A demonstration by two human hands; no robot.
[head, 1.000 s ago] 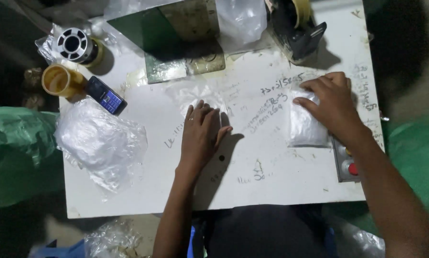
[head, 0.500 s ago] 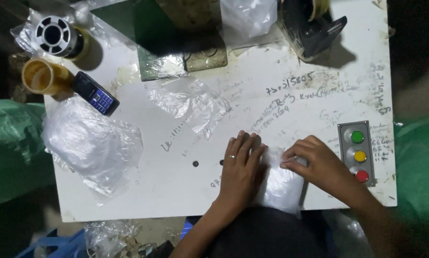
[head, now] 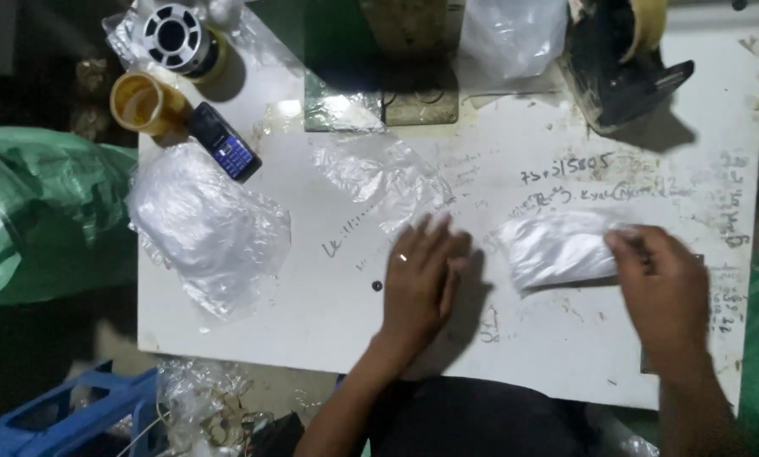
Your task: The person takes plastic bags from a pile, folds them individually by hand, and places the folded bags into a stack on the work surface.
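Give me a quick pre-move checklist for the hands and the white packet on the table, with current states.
1. Right hand on the white packet: ok, fingers rest on its right end.
2. Packet fully on the white table: ok, lying flat.
3. Left hand free: ok, palm down on the table, holding nothing.
4. Gap between left hand and packet: ok, apart, not touching.
5. Clear plastic sheet out of the way: ok, lies above the left hand, fingertips near its edge.
6. Firmness of right-hand grip: cannot tell, hand is blurred.

Packet (head: 557, 248) on counter (head: 312, 313), under right hand (head: 663, 283); left hand (head: 422, 275) flat to its left; mobile phone (head: 224, 152) far left, beside cup (head: 145, 103).
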